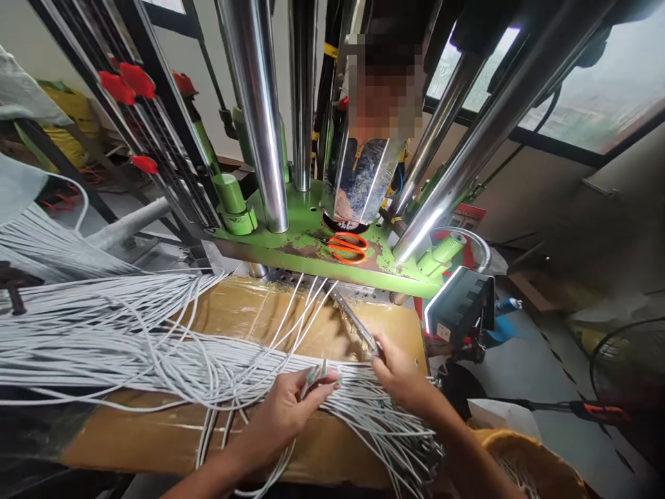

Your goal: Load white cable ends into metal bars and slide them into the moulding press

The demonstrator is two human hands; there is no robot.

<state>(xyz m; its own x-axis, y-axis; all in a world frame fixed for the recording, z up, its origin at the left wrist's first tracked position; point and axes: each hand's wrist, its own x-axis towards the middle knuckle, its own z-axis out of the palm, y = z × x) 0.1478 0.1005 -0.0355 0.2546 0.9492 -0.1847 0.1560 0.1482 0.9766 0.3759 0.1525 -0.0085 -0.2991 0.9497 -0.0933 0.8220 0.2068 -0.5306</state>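
Observation:
My right hand [401,378] is closed around the near end of a long, narrow metal bar [356,322]. The bar slants away from me, and its far end reaches under the green machine plate [312,256]. To the left, my left hand [291,409] has thumb and fingers drawn together over the cables; whitish and green wrapping shows at its fingertips. What it pinches, if anything, I cannot make out. Beneath both hands runs a thick bundle of grey-white cables [249,360]. Several single cables [296,315] lead from the bundle to the gap under the plate, left of the bar.
Orange-handled scissors [349,246] lie on the green plate between steel columns [260,118]. A lit lamp [460,312] stands at the plate's right corner. A brown board [228,305] supports the cables. Right-front is a yellow-rimmed container [545,450]. A person [377,159] is behind the machine.

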